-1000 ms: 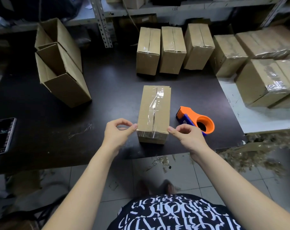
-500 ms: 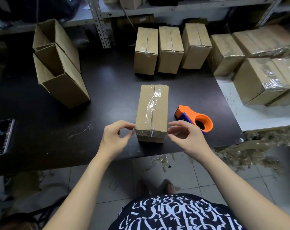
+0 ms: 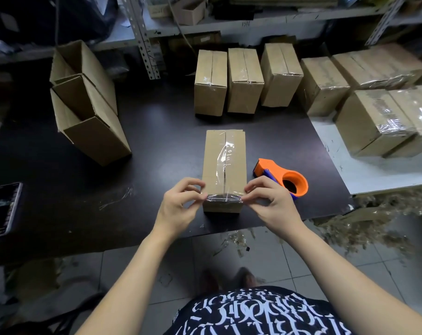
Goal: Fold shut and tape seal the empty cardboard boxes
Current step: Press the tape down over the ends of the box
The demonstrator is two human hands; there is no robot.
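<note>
The cardboard box (image 3: 225, 165) lies closed near the front edge of the dark table (image 3: 157, 146), its long seam running away from the person and covered by wrinkled clear tape. A short tape strip (image 3: 223, 199) crosses its near top edge. Half a second ago both hands sat just beside the near corners with fingers loosely parted; now they are drawn in against those corners, and the strip looks taut and dark between them. The box itself lies where it did. The left hand (image 3: 178, 209) pinches the strip's left end between thumb and forefinger, the other fingers curled above it. The right hand (image 3: 272, 204) pinches the right end the same way, knuckles raised. Both forearms reach forward from the bottom of the view and angle inward. Just right of the box, partly behind the right hand, lies an orange tape dispenser (image 3: 283, 180). Three sealed boxes (image 3: 245, 78) stand in a row at the back, open boxes (image 3: 89, 102) lean at the left, and a phone (image 3: 3, 209) rests at the table's left edge.
</note>
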